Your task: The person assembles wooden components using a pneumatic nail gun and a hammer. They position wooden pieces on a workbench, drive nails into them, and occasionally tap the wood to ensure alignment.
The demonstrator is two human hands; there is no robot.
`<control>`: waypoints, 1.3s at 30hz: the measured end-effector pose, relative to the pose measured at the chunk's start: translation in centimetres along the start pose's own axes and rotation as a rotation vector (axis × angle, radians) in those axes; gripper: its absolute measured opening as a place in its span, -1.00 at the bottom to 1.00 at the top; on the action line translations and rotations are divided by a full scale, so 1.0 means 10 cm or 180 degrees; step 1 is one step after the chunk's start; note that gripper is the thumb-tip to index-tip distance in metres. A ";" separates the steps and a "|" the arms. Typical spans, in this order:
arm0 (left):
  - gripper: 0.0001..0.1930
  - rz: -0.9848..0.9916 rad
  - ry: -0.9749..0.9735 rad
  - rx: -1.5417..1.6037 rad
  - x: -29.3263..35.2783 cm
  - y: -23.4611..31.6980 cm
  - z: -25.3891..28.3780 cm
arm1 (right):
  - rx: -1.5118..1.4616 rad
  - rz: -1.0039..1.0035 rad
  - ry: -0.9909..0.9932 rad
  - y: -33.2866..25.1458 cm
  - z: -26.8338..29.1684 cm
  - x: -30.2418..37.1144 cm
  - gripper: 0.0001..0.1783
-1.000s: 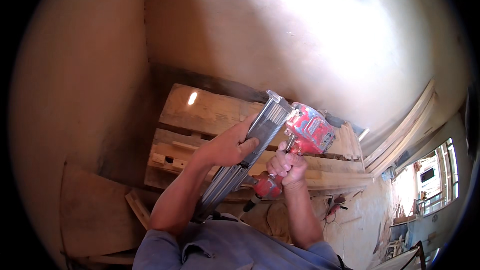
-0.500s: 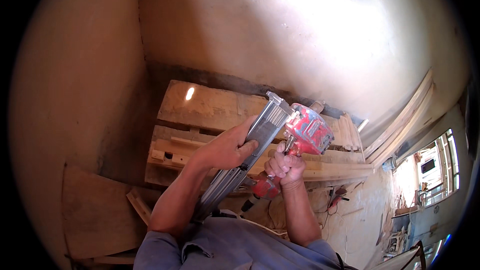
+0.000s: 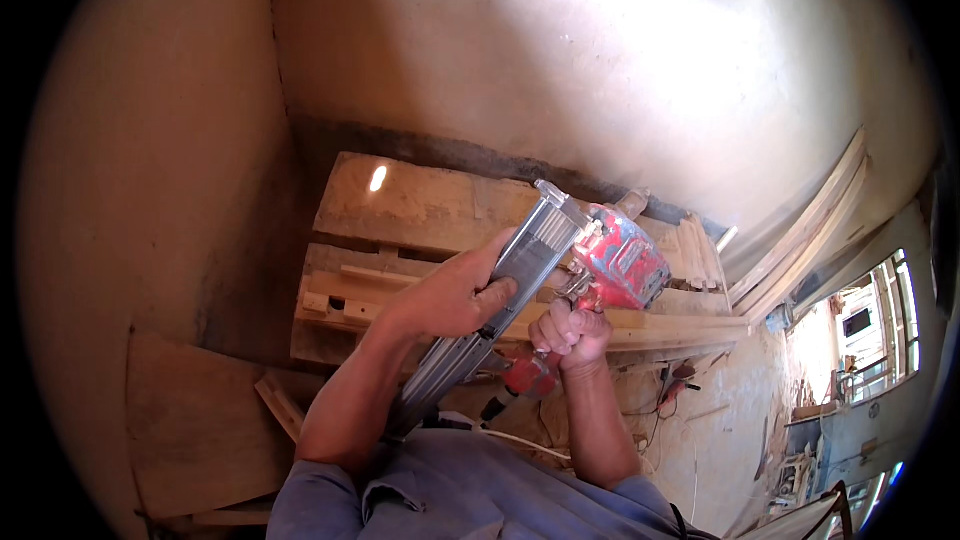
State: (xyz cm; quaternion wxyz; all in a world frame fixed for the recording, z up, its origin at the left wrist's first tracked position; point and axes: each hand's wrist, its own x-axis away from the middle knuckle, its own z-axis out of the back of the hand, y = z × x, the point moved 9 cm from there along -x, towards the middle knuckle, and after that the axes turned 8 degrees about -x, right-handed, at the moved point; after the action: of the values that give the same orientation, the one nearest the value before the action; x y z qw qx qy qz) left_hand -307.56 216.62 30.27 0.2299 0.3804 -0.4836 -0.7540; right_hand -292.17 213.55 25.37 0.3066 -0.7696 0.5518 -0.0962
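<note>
A red and grey nail gun (image 3: 622, 258), its paint worn, is held up before my chest with its long metal magazine slanting down toward me. My right hand (image 3: 570, 332) is closed round the red handle below the gun's head. Against the magazine's side lies my left hand (image 3: 465, 290), gripping it with the thumb across the near face and the other fingers hidden behind. From the lower end of the handle a hose fitting (image 3: 495, 406) points down, joined to a pale hose (image 3: 530, 443).
Behind the gun a low wooden workbench (image 3: 430, 195) of thick planks stands along the wall, with wood strips (image 3: 380, 278) on it. Long boards (image 3: 810, 230) lean at the right. A plywood sheet (image 3: 190, 420) lies at the left. A corded tool (image 3: 675, 385) rests on the floor.
My view has shifted slightly, and the bench sits a little differently in it. Both hands keep their hold on the nail gun, which has barely moved.
</note>
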 end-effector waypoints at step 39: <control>-0.28 0.2629 0.0438 0.1440 1.59 -1.61 -0.23 | -0.0741 0.0017 0.1848 0.25 0.80 0.47 -0.84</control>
State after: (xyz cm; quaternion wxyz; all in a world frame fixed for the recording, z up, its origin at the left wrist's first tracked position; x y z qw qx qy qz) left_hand -315.01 210.86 9.52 0.4533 0.2458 -0.7301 -0.4484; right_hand -288.45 211.73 16.68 0.0463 -0.7384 0.6257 -0.2473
